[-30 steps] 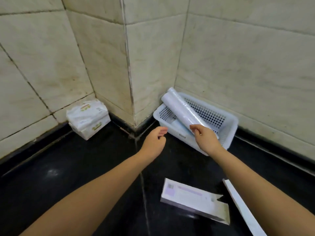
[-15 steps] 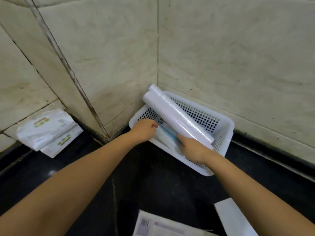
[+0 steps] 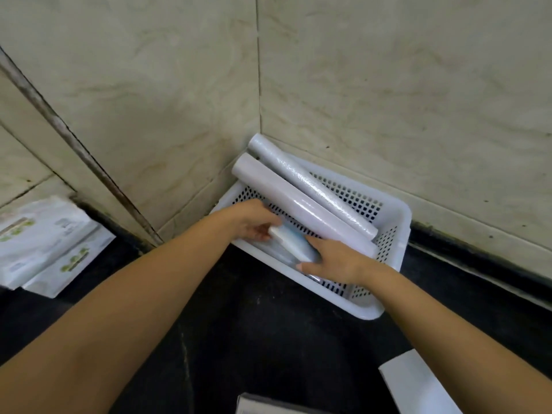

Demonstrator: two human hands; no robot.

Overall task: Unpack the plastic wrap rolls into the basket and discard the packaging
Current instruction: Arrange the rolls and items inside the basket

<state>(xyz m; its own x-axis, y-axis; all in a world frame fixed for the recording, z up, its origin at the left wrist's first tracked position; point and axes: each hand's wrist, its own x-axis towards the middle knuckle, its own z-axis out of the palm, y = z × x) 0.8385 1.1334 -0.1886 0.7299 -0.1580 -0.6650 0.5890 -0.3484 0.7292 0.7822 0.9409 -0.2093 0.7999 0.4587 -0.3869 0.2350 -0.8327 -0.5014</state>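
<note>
Both hands reach into the basket (image 3: 397, 222), the left hand (image 3: 251, 219) and right hand (image 3: 337, 261) gripping the ends of a small roll (image 3: 294, 243), with two long rolls (image 3: 301, 210) just beyond them

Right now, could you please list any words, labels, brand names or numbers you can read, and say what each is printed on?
None can be read.
White soft packs with green and tan printing, left on the floor by the wall: printing too blurred.
Small pale blue-white roll in the white perforated plastic basket, between both hands: no legible print.
Two long white plastic wrap rolls: plain.
White flat cardboard packaging at the bottom edge: no text visible.
</note>
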